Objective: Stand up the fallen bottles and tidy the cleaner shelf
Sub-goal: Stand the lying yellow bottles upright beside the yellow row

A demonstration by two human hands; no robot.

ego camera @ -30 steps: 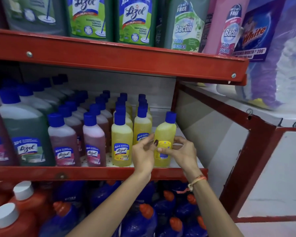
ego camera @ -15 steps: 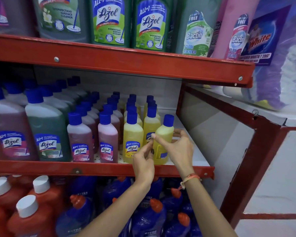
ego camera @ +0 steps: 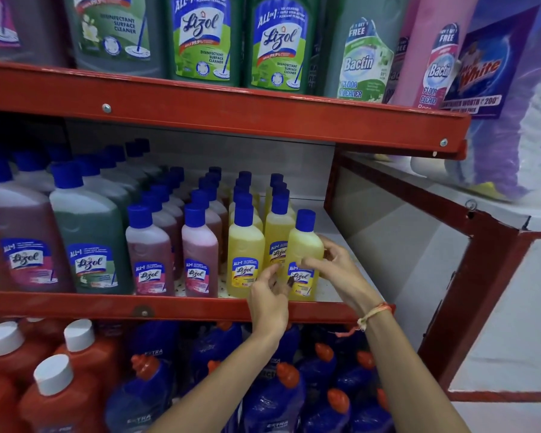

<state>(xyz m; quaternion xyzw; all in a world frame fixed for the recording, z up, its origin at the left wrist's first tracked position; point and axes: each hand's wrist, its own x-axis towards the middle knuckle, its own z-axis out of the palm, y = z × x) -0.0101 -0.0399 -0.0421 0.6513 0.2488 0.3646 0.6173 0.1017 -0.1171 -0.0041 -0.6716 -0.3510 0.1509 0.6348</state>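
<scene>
A small yellow Lizol bottle (ego camera: 303, 248) with a blue cap stands almost upright at the right end of the front row on the middle red shelf (ego camera: 144, 307). My right hand (ego camera: 334, 270) wraps its right side and front. My left hand (ego camera: 269, 295) is just left of its base, fingertips at the label, touching it lightly. Two rows of matching yellow bottles (ego camera: 245, 254) stand upright to its left, then pink bottles (ego camera: 199, 257). No bottle lies on its side in view.
Large pink and green Lizol bottles (ego camera: 91, 242) fill the shelf's left. Bare white shelf floor (ego camera: 341, 232) lies right of the held bottle, bounded by the red frame post (ego camera: 469, 295). Big bottles stand above; red and blue bottles (ego camera: 272, 395) crowd below.
The view has shifted closer and slightly left. The held yellow bottle has gone from leaning left to nearly upright, and its label now faces front. My hands stay on it.
</scene>
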